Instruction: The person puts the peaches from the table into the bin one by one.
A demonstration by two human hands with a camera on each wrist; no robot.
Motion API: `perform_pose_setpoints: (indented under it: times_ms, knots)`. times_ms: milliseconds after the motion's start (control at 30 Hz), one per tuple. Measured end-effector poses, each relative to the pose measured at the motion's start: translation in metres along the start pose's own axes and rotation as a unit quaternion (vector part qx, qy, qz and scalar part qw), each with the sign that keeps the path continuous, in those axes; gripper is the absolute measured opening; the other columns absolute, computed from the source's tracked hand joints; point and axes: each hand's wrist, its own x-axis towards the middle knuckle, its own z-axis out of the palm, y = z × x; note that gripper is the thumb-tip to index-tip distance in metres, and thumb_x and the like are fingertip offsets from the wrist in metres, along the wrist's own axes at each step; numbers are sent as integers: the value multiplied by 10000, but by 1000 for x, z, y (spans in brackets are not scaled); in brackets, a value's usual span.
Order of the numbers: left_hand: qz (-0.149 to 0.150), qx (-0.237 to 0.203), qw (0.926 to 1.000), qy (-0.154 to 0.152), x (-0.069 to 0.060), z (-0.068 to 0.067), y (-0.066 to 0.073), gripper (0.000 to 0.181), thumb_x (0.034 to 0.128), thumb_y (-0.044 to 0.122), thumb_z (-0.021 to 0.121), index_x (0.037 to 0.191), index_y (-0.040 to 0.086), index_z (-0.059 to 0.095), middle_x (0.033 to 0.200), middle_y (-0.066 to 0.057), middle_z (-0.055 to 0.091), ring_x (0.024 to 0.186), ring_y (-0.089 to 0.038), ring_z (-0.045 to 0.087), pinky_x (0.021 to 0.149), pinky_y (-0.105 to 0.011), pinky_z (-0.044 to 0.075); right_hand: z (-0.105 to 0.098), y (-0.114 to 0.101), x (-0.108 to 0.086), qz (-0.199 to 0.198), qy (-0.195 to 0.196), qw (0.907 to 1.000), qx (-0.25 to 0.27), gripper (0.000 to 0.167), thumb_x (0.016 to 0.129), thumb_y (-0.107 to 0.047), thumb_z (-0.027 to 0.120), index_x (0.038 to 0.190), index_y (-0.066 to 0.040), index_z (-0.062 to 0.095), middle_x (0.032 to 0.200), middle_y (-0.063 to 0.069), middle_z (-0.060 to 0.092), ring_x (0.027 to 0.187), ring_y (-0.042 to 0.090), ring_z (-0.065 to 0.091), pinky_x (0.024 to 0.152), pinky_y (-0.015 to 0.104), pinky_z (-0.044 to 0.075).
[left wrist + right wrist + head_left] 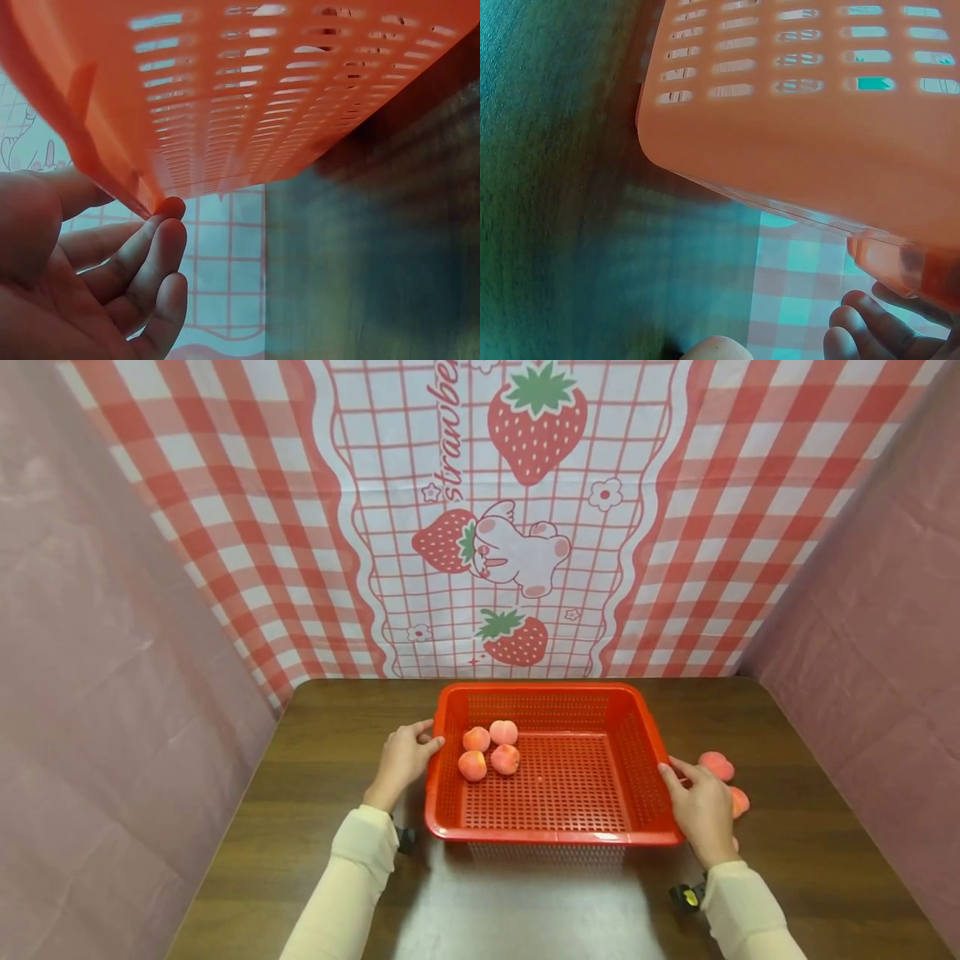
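Observation:
A red perforated basket [551,838] stands on the wooden table, several peaches [505,759] grouped in its left part. My left hand [406,758] grips the basket's left rim, thumb on top and fingers beneath the edge; the left wrist view shows the fingertips under the rim of the basket [202,112]. On the other side my right hand [701,806] holds the right rim, thumb over it. In the right wrist view the fingers of the right hand [885,326] lie beneath the rim of the basket [795,142].
More peaches [717,766] lie on the table [300,827] to the right, beside and partly behind my right hand. A checked strawberry cloth [525,543] hangs at the table's back edge, with pink cloth [112,652] at both sides.

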Motion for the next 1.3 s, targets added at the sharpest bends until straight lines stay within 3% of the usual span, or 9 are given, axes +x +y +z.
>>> perform_pose_setpoints:
  times_ms: [333, 567, 900, 1300]
  knots:
    - [5, -277, 9989, 369, -2, 7, -3, 422, 909, 215, 680, 1296, 58, 626, 1071, -153, 736, 1011, -314, 685, 912, -479, 505, 2, -3, 2, 140, -140, 9998, 35, 433, 972, -300, 591, 1255, 24, 627, 1017, 253, 653, 791, 300, 556, 641, 290, 441]
    - [57, -315, 9989, 335, -2, 8, -6, 410, 911, 206, 680, 1285, 46, 632, 1075, -156, 735, 1018, -299, 687, 910, -465, 515, 3, -1, -2, 346, -217, 9991, 146, 452, 973, -320, 586, 1263, 25, 621, 1099, 273, 653, 831, 312, 569, 661, 278, 451]
    - [215, -422, 9983, 350, -5, 12, -5, 391, 907, 178, 682, 1262, 18, 642, 1052, -184, 731, 973, -306, 690, 860, -447, 541, -1, 2, -5, 125, 28, 9998, 134, 396, 950, -275, 630, 1212, 22, 659, 969, 242, 663, 765, 291, 557, 583, 234, 405]
    - [83, -181, 9987, 467, -3, 10, -2, 382, 898, 212, 691, 1243, 50, 662, 1024, -137, 745, 977, -307, 686, 890, -467, 503, -9, 5, 4, -102, -466, 9988, 149, 454, 969, -347, 587, 1223, 26, 645, 915, 206, 687, 729, 243, 583, 582, 253, 443]
